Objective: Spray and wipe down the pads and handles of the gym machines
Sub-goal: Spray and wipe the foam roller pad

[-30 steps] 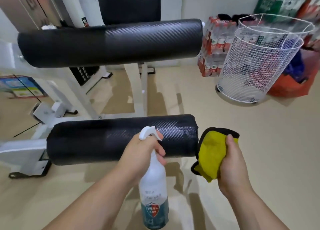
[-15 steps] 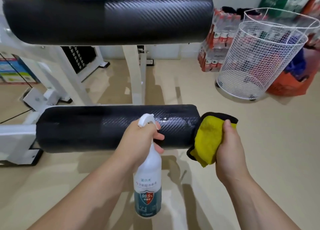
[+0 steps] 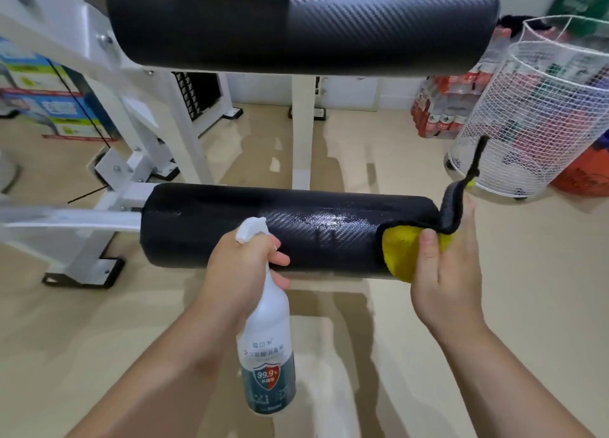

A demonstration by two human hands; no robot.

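A black lower roller pad [image 3: 250,220] lies across the middle, with a wet sheen on its top right part. My right hand [image 3: 445,272] presses a yellow cloth with black edging [image 3: 400,249] around the pad's right end, thumb on the front. My left hand [image 3: 240,266] grips the neck of a white spray bottle [image 3: 268,355], nozzle up, just in front of the pad. A second, larger black roller pad [image 3: 303,25] spans the top of the view.
The machine's white steel frame [image 3: 155,140] and its black feet stand at left and centre. A white wire basket [image 3: 540,114] sits at right, with packs of bottled water [image 3: 441,107] and an orange bag [image 3: 586,173] beside it. Boxes [image 3: 49,107] lie far left on the beige floor.
My right hand has brought the cloth from beside the pad onto its right end and wrapped it around. The view has moved closer to the pads. The bottle stays in my left hand.
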